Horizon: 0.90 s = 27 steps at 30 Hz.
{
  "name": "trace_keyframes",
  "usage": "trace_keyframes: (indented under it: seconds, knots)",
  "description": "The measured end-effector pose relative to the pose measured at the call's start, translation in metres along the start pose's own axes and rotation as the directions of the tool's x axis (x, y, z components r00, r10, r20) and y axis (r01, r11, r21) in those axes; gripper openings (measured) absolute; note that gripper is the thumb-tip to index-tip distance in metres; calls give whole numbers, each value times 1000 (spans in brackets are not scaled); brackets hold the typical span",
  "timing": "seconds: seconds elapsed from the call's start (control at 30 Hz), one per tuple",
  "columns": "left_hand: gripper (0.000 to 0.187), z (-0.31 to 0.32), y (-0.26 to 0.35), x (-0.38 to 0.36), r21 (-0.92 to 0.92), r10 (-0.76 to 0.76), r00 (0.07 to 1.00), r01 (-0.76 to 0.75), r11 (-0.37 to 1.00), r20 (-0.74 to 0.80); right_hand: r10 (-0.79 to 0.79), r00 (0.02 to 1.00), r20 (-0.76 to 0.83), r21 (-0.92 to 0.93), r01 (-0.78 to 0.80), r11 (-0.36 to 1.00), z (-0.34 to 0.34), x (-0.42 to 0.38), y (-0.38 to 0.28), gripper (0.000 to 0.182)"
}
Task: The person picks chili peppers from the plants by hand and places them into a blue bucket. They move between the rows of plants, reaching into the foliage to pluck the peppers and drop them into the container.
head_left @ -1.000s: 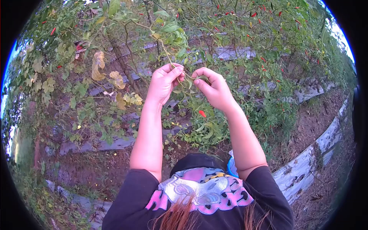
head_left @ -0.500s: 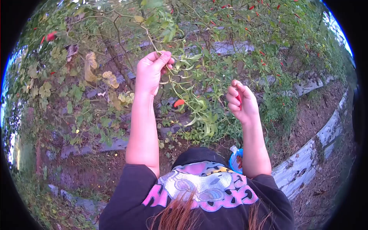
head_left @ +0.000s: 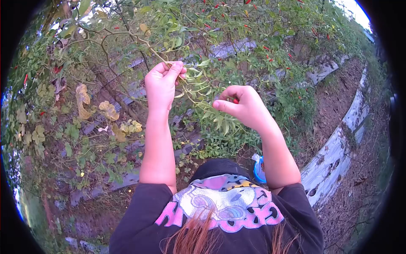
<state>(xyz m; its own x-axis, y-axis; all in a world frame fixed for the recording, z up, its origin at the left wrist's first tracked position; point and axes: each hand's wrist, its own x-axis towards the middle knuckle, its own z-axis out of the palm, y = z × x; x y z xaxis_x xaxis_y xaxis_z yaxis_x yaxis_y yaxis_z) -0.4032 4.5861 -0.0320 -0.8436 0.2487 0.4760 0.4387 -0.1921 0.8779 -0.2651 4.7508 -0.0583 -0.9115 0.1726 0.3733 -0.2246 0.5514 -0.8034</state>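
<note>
My left hand pinches a green chili plant branch between thumb and fingers, and its leafy end droops to the right. Close by that drooping end, my right hand is curled with the thumb stretched toward the leaves. A red chili pepper shows inside its bent fingers; the rest of the palm is hidden. Leaves hang just below the right thumb.
A blue bucket with a plastic bag at its rim stands below my right forearm. Chili bushes with red peppers spread behind. Dried yellowish leaves hang at left. Silvery plastic sheeting lines the soil at right.
My right hand has moved left and turned over, reaching the drooping branch end. The orange-red pepper that hung there no longer shows. My left hand keeps its pinch on the branch.
</note>
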Motion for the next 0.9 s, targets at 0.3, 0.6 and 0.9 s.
trace_keyframes:
  seconds: [0.3,0.6,0.9]
  knots:
    - [13,-4,-8,-3,-185,37,999,-35,982,10,61,974,218,211,-108,971,25,7,25,14]
    - [19,7,-19,-42,-153,-78,992,93,984,103,46,999,19,513,-49,857,40,3,29,8]
    - [14,18,-30,-64,-19,-112,969,119,993,218,-125,975,-183,286,174,942,43,-2,31,7]
